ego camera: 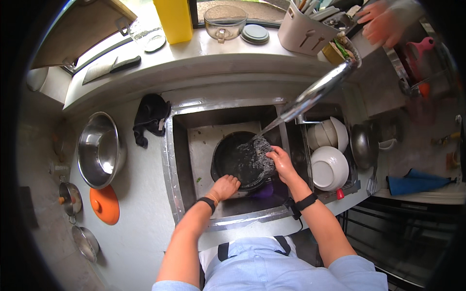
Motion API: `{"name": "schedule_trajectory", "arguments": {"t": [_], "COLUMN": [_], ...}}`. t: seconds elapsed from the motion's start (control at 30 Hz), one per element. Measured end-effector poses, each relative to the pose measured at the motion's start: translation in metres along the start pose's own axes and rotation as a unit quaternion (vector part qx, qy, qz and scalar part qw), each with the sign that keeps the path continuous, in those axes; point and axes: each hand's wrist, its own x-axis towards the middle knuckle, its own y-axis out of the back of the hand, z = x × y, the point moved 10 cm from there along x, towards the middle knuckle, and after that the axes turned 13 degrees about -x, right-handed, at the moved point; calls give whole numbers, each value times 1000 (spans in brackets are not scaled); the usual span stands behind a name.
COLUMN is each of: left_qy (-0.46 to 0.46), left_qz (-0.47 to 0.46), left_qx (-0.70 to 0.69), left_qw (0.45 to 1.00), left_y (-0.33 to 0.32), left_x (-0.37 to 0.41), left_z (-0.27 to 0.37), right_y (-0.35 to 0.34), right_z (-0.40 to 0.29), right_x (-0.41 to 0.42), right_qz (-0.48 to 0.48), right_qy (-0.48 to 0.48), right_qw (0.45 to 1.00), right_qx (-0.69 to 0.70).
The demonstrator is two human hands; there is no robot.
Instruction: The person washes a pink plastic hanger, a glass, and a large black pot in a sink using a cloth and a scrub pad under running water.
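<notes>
A black round pot [233, 160] sits inside the stainless steel sink [198, 136], with some water in it. My left hand [225, 186] is on the pot's near rim, fingers curled over the edge. In my right hand [282, 164] is a grey, wiry scouring pad [264, 156], held above the right side of the pot. A stream of water from the chrome faucet [316, 91] runs down onto the pad. Something purple [263, 191] shows below the pot, partly hidden by it.
White bowls [329, 169] stand in a drying rack right of the sink. A black cloth [150, 118], a steel mixing bowl [98, 149] and an orange lid [105, 204] lie on the left counter. A cleaver [111, 69] rests on the sill. A blurred hand [386, 23] appears at upper right.
</notes>
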Motion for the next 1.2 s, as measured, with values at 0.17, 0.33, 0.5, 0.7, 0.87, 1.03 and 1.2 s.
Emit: {"name": "schedule_trajectory", "arguments": {"t": [0.17, 0.33, 0.5, 0.7, 0.87, 1.03, 1.2], "left_qy": [9, 183, 291, 432, 421, 267, 245], "left_qz": [27, 2, 50, 44, 42, 2, -5], "left_qx": [-87, -171, -273, -505, -559, -281, -96], "left_qw": [996, 968, 916, 746, 713, 922, 965], "left_y": [77, 123, 143, 143, 152, 147, 98], "left_x": [14, 25, 21, -9, -2, 46, 55], "left_z": [12, -23, -66, -120, -92, -36, -20], "right_y": [16, 16, 27, 36, 39, 30, 10], "right_z": [-13, -29, -28, -29, -21, -36, -49], "right_x": [-15, -24, -31, -34, -31, -40, -46], "right_qz": [-23, -32, 0, 1, -23, -114, -242], "right_qy": [41, 57, 56, 83, 44, -26, -54], "right_qw": [995, 986, 992, 988, 973, 930, 858], "right_qx": [87, 153, 115, 127, 225, 348, 450]}}
